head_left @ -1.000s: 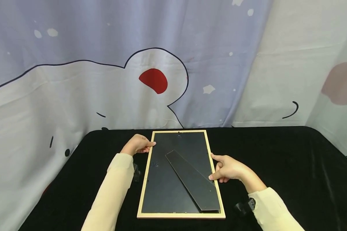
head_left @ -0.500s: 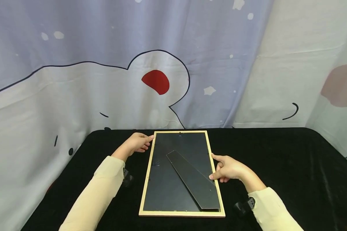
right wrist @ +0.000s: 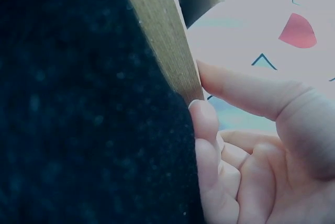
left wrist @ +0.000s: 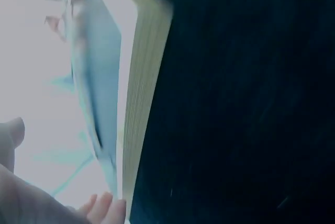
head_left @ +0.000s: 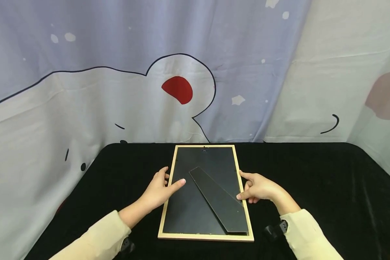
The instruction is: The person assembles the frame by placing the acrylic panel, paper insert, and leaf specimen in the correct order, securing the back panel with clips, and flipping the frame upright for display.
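Observation:
A picture frame with a pale wooden rim lies back side up on the black cloth. On its dark backing panel a black stand leg slants toward the lower right corner. My right hand pinches the right rim, thumb on top; the right wrist view shows the fingertips against the wooden edge. Beside the left rim, my left hand is spread, its thumb reaching over the panel and its fingers outside. Whether the left thumb touches the panel I cannot tell.
A black cloth covers the table under the frame. Behind the table's far edge hangs a printed curtain in lilac and white. A small black camera sits at the right wrist.
My left hand has let go of the upper left rim and come down along the left side, its fingers spreading. The right hand keeps its grip at the same place.

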`<control>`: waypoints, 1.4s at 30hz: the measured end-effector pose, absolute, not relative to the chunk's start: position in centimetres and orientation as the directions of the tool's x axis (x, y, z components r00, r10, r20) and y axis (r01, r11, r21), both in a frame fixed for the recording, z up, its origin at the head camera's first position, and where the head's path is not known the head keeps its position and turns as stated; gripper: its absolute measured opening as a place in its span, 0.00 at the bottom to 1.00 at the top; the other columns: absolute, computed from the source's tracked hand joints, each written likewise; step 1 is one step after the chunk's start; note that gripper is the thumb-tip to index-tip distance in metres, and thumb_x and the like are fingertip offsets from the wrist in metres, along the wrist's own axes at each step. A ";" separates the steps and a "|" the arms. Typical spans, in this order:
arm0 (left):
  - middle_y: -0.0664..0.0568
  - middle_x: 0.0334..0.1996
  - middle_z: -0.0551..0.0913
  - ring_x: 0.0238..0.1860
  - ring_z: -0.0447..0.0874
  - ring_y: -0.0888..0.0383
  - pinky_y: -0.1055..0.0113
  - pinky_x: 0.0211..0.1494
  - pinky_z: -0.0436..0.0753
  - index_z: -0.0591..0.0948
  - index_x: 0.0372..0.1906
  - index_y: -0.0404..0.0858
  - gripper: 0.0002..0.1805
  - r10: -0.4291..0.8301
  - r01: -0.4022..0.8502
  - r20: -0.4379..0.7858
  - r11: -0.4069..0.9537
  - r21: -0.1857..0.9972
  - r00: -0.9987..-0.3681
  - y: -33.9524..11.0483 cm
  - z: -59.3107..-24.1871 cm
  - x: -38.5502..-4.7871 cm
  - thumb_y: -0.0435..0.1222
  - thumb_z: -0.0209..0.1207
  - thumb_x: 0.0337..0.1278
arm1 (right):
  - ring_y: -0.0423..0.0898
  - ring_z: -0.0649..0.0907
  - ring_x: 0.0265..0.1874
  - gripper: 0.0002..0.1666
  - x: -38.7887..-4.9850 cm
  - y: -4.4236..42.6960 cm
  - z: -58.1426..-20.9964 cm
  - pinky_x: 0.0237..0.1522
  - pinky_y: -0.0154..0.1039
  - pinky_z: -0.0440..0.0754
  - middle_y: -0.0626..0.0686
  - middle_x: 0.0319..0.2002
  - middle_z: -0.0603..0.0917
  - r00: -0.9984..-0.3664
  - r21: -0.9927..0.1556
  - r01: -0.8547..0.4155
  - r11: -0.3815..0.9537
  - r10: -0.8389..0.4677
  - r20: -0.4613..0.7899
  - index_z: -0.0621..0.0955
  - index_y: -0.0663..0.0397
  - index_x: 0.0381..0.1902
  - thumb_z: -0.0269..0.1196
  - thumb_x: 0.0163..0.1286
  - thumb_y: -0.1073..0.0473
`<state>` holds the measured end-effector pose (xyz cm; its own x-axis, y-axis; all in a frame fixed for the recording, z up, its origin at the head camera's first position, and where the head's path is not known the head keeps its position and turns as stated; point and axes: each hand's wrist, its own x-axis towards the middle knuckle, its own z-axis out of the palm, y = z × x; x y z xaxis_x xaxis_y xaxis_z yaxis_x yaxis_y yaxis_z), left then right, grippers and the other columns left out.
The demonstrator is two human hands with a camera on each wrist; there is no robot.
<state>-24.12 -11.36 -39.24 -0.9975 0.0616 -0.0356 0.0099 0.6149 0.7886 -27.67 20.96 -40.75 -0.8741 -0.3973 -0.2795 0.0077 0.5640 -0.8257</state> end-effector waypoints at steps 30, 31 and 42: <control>0.25 0.72 0.41 0.71 0.27 0.26 0.28 0.64 0.34 0.53 0.72 0.24 0.71 0.129 0.078 -0.038 0.784 0.616 -0.991 -6.8 -42.7 -16.2 0.68 0.68 0.30 | 0.42 0.76 0.16 0.59 -28.3 20.8 -40.8 0.22 0.36 0.77 0.49 0.18 0.76 -0.877 -0.817 0.037 0.575 -0.373 -0.302 0.49 0.69 0.74 0.72 0.53 0.65; 0.25 0.72 0.40 0.71 0.26 0.26 0.29 0.65 0.33 0.53 0.72 0.23 0.71 0.126 0.080 -0.032 0.785 0.615 -0.992 -6.8 -42.7 -16.2 0.68 0.68 0.30 | 0.42 0.76 0.16 0.59 -28.2 20.7 -40.8 0.23 0.36 0.77 0.49 0.18 0.76 -0.876 -0.816 0.033 0.577 -0.377 -0.301 0.49 0.69 0.74 0.72 0.54 0.65; 0.25 0.72 0.38 0.71 0.29 0.26 0.28 0.65 0.36 0.52 0.72 0.24 0.72 0.078 0.054 -0.016 0.807 0.588 -0.997 -6.6 -43.2 -16.5 0.67 0.70 0.29 | 0.42 0.76 0.16 0.58 -28.2 20.5 -40.7 0.23 0.37 0.78 0.49 0.18 0.75 -0.876 -0.816 0.015 0.578 -0.386 -0.290 0.49 0.70 0.74 0.72 0.55 0.65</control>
